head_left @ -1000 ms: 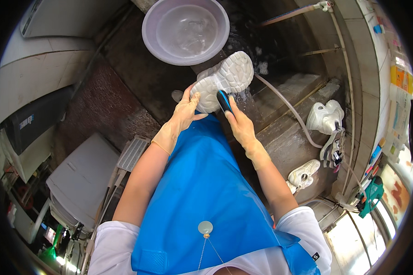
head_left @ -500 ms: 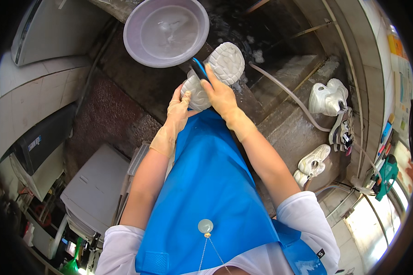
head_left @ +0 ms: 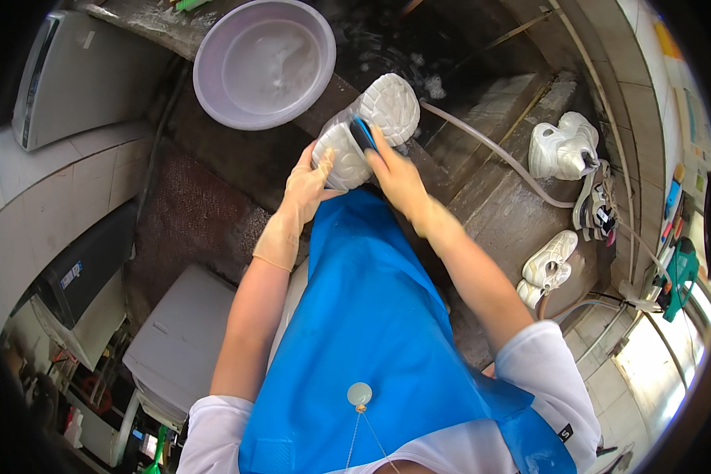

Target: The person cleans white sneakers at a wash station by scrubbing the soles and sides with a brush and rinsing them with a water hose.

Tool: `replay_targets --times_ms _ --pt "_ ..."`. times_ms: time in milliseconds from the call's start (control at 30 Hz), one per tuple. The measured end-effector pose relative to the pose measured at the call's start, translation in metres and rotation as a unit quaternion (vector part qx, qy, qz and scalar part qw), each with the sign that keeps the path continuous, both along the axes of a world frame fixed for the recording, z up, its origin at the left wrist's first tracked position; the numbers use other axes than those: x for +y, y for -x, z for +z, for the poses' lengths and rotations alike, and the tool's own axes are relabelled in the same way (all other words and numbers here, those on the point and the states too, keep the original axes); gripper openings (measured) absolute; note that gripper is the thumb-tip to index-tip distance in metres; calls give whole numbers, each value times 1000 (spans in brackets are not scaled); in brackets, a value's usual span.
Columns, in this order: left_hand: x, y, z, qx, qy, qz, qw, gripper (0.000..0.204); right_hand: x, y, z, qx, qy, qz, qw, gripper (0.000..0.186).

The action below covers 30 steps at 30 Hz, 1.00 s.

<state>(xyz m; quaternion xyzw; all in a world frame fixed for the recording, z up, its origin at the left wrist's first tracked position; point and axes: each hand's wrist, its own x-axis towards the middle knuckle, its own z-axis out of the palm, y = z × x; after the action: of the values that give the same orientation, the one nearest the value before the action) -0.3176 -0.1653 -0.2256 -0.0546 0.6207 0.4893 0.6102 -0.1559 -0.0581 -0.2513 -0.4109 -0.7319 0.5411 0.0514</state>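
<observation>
A blue apron (head_left: 371, 332) spreads out below both hands, its upper tip just beneath the shoe they work on. Down and to the left of the left hand (head_left: 306, 182) stands a grey box (head_left: 178, 336) with a flat top. Above the left hand, and a little to its left, sits a pale purple basin (head_left: 205, 79) with cloudy water in it. Up and to the right of the right hand (head_left: 399, 178), a pale hose (head_left: 494, 150) curves down across the step.

The white shoe (head_left: 346, 162) is between the two hands, its patterned sole turned up toward the camera. The left hand is clamped on the shoe's lower left end (both hands are in thin, pale yellow gloves). Well to the right of the right hand are some white shoes (head_left: 561, 150); just below them lies a dark striped shoe (head_left: 592, 205), with cream shoes (head_left: 549, 265) lower still.

The right hand is closed around a black-and-blue brush (head_left: 362, 133), lying over the sole's narrow middle; its underside is hidden. Far below both hands, a round, pale pendant (head_left: 359, 393) rests over the apron.
</observation>
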Motion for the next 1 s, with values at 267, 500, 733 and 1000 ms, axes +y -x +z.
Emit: replay_targets --times_ms 267,500,733,1000 --pt "10 -7 -2 25 22 13 999 48 9 21 11 -40 -17 24 999 59" --pt "4 -12 -3 40 25 48 998 47 -8 1 17 -82 51 22 995 60" --pt "-6 -1 -16 15 20 12 1000 44 -18 -30 12 -141 -46 133 980 59" --pt "-8 5 -20 18 20 -13 1000 52 -18 22 19 -141 -103 168 970 60"
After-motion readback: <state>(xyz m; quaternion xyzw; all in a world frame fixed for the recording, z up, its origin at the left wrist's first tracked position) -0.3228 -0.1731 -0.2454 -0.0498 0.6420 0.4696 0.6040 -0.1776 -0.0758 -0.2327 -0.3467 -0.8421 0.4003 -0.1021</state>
